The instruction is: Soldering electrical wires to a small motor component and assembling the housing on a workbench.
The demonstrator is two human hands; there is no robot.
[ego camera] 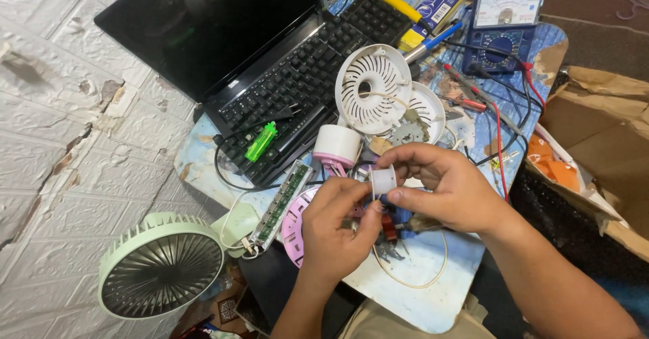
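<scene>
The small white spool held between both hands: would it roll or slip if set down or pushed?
The white spool looks round with flanged ends, so on its side it would probably roll. It seems small and light, pinched easily between the left hand and right hand. Its smooth plastic may be slippery.

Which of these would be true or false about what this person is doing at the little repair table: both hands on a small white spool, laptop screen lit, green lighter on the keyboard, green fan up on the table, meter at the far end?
1. Both hands hold the small white spool. True: the left hand and right hand pinch it between their fingers.
2. The laptop screen is lit. False: it is dark.
3. A green lighter lies on the laptop keyboard. True.
4. The green fan stands on the table. False: it sits off the table's edge, lower left.
5. A blue meter with red and black leads lies at the far end. True.
</scene>
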